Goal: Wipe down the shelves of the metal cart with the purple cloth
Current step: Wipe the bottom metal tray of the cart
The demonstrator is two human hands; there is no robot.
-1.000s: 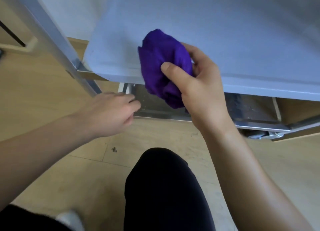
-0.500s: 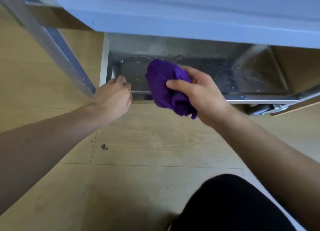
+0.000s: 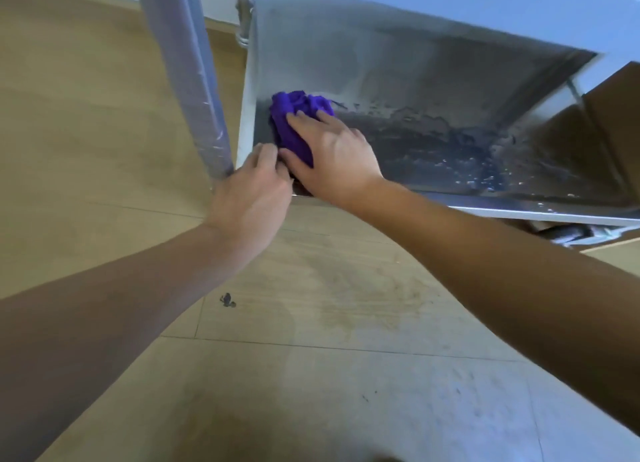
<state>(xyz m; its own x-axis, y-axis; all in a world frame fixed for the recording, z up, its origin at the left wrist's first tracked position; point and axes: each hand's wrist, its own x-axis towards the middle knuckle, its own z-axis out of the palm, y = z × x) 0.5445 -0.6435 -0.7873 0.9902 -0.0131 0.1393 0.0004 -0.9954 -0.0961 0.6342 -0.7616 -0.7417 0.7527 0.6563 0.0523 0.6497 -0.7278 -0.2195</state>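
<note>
The fingers (image 3: 268,155) of the left hand (image 3: 251,198) curl over the front left corner of the bottom shelf (image 3: 433,91), just beside the upright cart post (image 3: 204,115), gripping the shelf's rim and steadying the cart; to their right the right hand (image 3: 332,156) lies flat, its fingers spread narrowly and pressing the bunched purple cloth (image 3: 294,122) down onto the shelf's metal surface at that same left corner. A second ago the cloth was held up in the air in front of the upper shelf, and half a second ago it hung above the lower shelf's front edge; now it sits on the bottom shelf itself, so the wiping of this shelf has, I judge, just begun. Right of the cloth the shelf carries water drops and dull streaks, so most of its surface looks unwiped. Both forearms reach forward and down from the lower edge of the view, the left from the left side, the right crossing in from the right, wrists low, palms facing down.
</note>
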